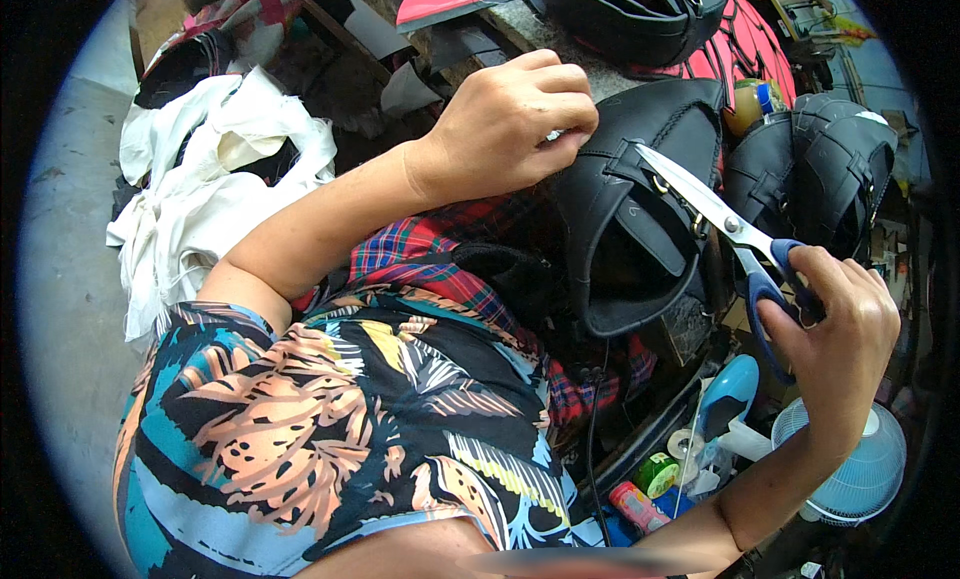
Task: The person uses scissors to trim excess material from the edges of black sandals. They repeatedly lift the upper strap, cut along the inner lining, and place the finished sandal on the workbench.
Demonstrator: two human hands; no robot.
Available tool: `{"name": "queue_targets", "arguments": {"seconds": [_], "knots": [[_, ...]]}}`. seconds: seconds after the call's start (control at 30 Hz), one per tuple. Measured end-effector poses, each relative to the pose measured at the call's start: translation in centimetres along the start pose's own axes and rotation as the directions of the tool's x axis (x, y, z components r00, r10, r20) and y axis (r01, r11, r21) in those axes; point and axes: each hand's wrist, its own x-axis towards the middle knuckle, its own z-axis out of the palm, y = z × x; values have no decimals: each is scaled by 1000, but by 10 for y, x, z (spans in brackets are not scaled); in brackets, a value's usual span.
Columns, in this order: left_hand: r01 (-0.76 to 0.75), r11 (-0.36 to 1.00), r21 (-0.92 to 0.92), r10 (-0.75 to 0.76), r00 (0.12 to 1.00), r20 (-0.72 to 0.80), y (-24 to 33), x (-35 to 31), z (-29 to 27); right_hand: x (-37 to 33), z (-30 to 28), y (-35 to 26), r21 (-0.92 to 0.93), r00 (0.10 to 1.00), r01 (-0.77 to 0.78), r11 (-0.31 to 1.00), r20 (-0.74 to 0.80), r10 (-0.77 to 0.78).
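A black shoe upper with a stitched edge, straps and small metal rings lies in front of me, its opening facing my body. My right hand is closed around the blue handles of a pair of scissors. The silver blades lie across the upper, their tip near a strap. At the upper's far left edge my left hand is raised and closed, thumb against curled fingers. A small pale spot shows between them, too small to name.
More black shoes stand at the right, and another black shoe at the back. A jar is beside them. White cloth hangs at the left. Tape rolls and a blue fan are at the lower right.
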Motion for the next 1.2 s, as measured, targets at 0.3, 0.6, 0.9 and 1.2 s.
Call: {"name": "queue_targets", "arguments": {"seconds": [0.3,0.6,0.9,1.2], "knots": [[-11,999,-31,10,999,-43,8,-3,-2,0,12,-11,41,982,189,981,-10,-189],[-194,978,-82,211,904,371,1,-17,22,-58,34,44,276,955,-71,959,-257,145],[203,631,-749,-257,965,46,31,68,19,-122,57,68,609,601,-20,793,-626,497],[391,920,-2,-366,862,350,3,93,3,-90,83,23,361,890,-248,899,-281,358]]}}
